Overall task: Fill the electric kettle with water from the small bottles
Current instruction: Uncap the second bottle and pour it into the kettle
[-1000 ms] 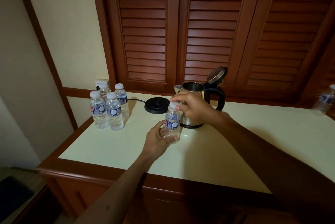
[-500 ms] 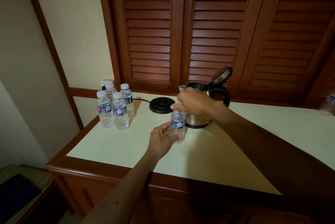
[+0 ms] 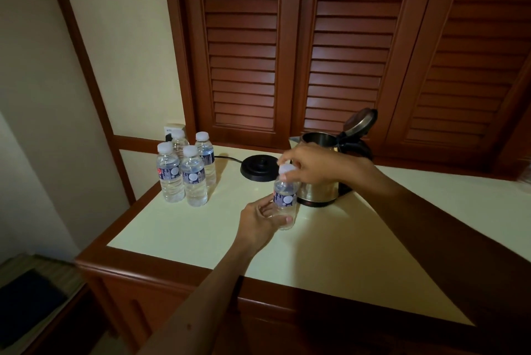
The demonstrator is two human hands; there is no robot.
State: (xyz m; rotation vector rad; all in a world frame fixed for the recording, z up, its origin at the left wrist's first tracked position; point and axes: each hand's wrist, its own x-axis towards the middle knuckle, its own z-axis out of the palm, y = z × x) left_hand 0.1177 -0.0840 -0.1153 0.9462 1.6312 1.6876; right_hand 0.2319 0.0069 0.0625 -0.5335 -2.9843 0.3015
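1. The left hand point(image 3: 260, 221) wraps the lower body of the bottle point(image 3: 285, 199), which stands upright on the counter point(image 3: 178, 228). The low grip likely braces it against twisting.
2. The right hand point(image 3: 311, 163) comes from above and pinches the cap point(image 3: 286, 168) with its fingertips; this looks like unscrewing. I cannot tell whether the cap is already loose.
3. The bottle stands just in front of the kettle point(image 3: 319, 190), so a pour would need only a short lift and tilt.
4. The kettle's lid point(image 3: 360, 120) is hinged back, leaving the mouth open to take water. Its water level cannot be seen.
5. The kettle sits off its base point(image 3: 258, 168), just to the base's right, probably so no water spills on the contacts.
6. 4 spare bottles point(image 3: 184, 173) stand capped and clustered at the counter's far left, well apart from the hands, within reach for later pours.
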